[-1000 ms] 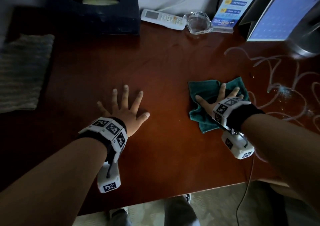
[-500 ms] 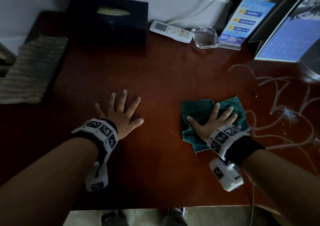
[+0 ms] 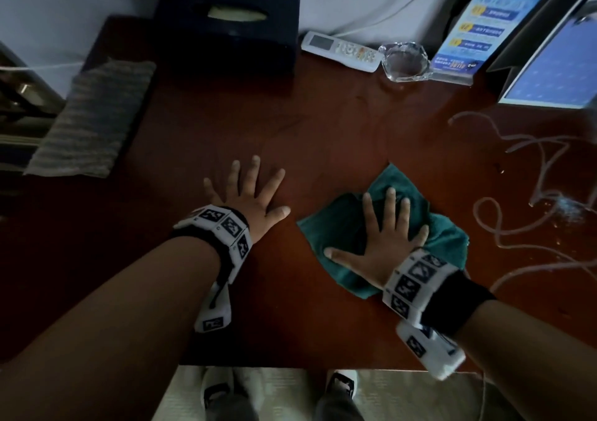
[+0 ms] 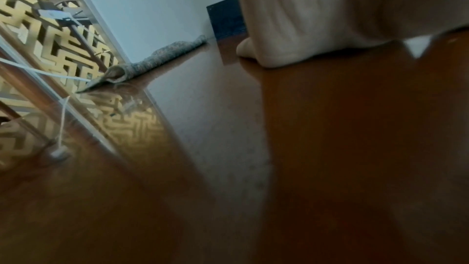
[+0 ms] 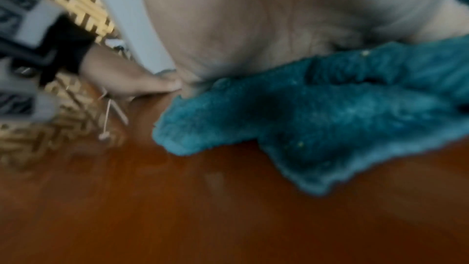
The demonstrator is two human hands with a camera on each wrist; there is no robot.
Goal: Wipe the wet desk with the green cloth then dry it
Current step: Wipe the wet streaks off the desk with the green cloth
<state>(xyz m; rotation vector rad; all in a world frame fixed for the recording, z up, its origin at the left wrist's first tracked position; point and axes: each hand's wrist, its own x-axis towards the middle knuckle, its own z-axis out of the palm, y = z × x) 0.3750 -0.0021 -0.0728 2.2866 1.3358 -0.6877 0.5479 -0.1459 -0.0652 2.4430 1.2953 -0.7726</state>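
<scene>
A crumpled green cloth lies on the red-brown wooden desk, right of the middle. My right hand presses flat on it with the fingers spread; in the right wrist view the palm sits on the cloth. My left hand rests flat on the bare desk just left of the cloth, fingers spread. Wet streaks curl over the right side of the desk. A grey striped cloth lies folded at the far left, also seen as a grey striped cloth in the left wrist view.
Along the back stand a dark tissue box, a white remote, a glass ashtray, a blue leaflet stand and a screen. The desk's front edge runs just behind my wrists.
My right hand has slid the green cloth leftward and nearer, away from the wet streaks, turning so the fingers point straight back. The left hand has stayed flat on the desk.
</scene>
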